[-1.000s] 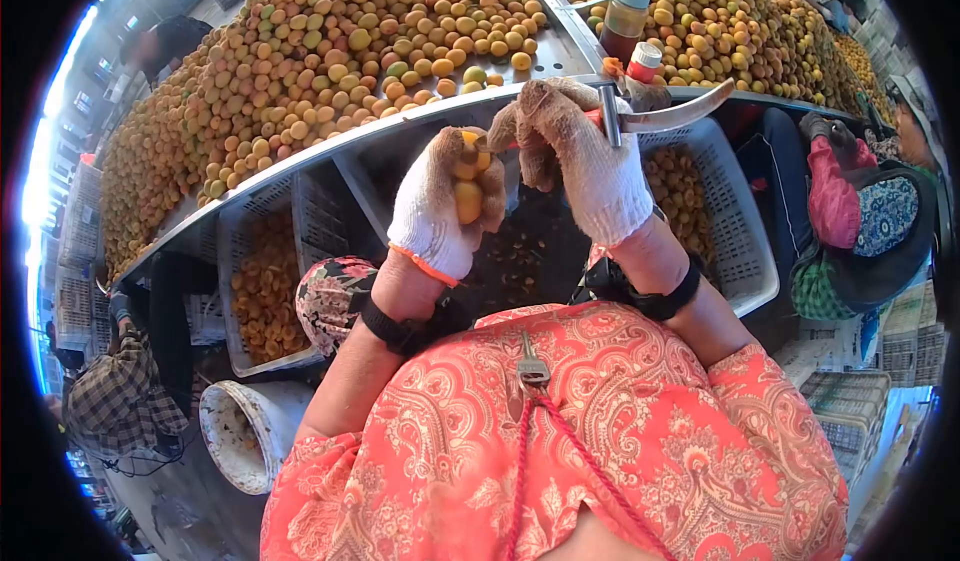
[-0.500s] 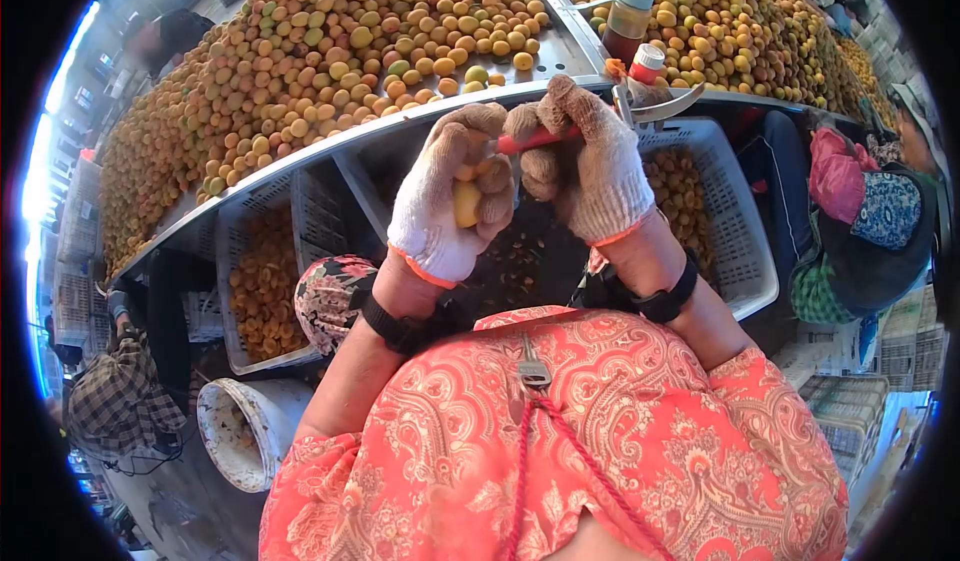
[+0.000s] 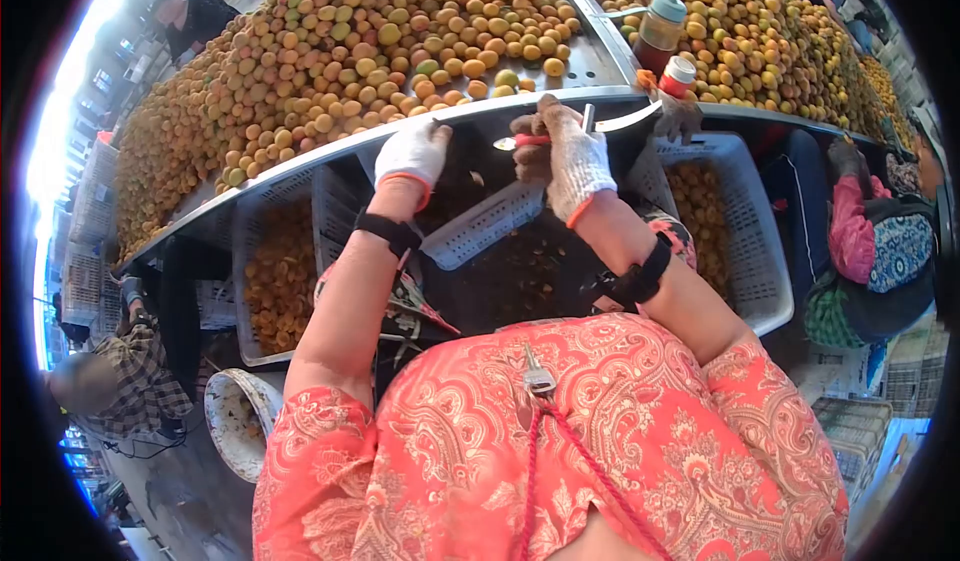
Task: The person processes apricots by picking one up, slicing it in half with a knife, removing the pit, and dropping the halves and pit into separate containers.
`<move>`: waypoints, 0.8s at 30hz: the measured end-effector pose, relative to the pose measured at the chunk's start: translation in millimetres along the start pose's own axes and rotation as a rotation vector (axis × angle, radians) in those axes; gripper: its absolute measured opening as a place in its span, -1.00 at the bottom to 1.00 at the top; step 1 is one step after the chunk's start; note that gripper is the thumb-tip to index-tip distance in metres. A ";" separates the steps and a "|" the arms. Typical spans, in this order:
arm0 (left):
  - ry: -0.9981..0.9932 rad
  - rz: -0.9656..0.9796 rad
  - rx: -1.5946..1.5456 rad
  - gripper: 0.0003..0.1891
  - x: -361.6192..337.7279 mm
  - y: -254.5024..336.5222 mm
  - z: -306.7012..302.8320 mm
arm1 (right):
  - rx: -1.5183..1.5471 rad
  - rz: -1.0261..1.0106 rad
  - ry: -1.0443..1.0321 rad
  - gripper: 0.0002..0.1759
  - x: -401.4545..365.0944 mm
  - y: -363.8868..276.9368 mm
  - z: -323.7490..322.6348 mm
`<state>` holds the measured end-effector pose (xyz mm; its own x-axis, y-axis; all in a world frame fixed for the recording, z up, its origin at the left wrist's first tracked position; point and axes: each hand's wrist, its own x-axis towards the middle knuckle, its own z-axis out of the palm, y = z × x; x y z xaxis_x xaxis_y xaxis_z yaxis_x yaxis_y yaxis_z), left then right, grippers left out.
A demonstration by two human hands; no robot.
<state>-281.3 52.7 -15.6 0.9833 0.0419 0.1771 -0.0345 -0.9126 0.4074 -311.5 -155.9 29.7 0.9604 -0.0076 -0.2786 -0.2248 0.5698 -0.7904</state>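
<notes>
My left hand (image 3: 412, 158), in a white work glove with brown fingers, is near the metal table's front edge. Its fingers mostly point away from me, so what they hold, if anything, is hidden. To its right, my right hand (image 3: 572, 159), gloved alike, is closed on a red-handled tool (image 3: 528, 141). A bright metal end shows at the tool's left, and a curved metal piece reaches out right of the fist. Beyond both hands lie heaped apricots (image 3: 350, 56). A small pale piece (image 3: 477, 177) appears between the hands, above a grey crate (image 3: 485, 223).
Crates of split apricots stand left (image 3: 275, 291) and right (image 3: 700, 211) under the table edge (image 3: 330, 151). A bottle of dark liquid (image 3: 660, 33) and a red bottle (image 3: 678, 76) stand on the divider. A white bucket (image 3: 240, 421) is lower left. People sit on both sides.
My hands have moved apart, the left going left. The apricot earlier in my left hand no longer shows. My right hand keeps the red-handled tool. The grey crate between them has come into view.
</notes>
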 end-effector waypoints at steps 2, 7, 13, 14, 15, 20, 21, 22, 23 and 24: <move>-0.062 -0.030 0.047 -0.57 7.5 -30.0 -8.0 | -0.090 0.061 -0.036 -0.62 15.9 6.4 -14.2; -0.154 -0.335 -0.219 -0.53 -15.8 -73.4 -42.7 | -0.328 0.109 -0.099 -0.71 15.2 24.6 -42.3; 0.046 -0.775 -0.343 -0.58 -66.4 -201.3 -118.0 | -0.455 0.204 -0.118 -0.77 17.8 31.9 -67.6; 0.092 -0.704 -0.010 -0.50 -71.7 -236.7 -129.3 | -0.447 0.206 -0.118 -0.77 17.0 35.0 -68.2; 0.135 -0.617 0.318 -0.41 -71.0 -259.3 -134.8 | -0.443 0.224 -0.157 -0.75 17.2 37.2 -68.4; 0.326 -0.287 0.078 -0.40 13.5 -202.4 -155.3 | -0.379 0.226 -0.267 -0.66 21.1 52.4 -63.9; 0.309 -0.196 -0.013 -0.44 35.9 -183.0 -147.1 | -0.379 0.241 -0.252 -0.70 21.9 51.0 -62.2; 0.288 -0.101 0.070 -0.48 54.5 -158.3 -140.6 | -0.379 0.256 -0.236 -0.73 23.8 50.3 -62.0; 0.264 -0.006 0.152 -0.53 72.5 -134.1 -132.9 | -0.374 0.258 -0.242 -0.73 27.6 50.7 -64.3; 0.166 0.032 0.215 -0.55 91.8 -118.7 -122.2 | -0.417 0.267 -0.266 -0.70 32.4 50.8 -69.1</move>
<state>-208.7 214.6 61.7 0.9389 0.0615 0.3386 -0.0090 -0.9792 0.2029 -303.2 -184.0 -57.1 0.8573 0.3311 -0.3942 -0.4601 0.1495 -0.8752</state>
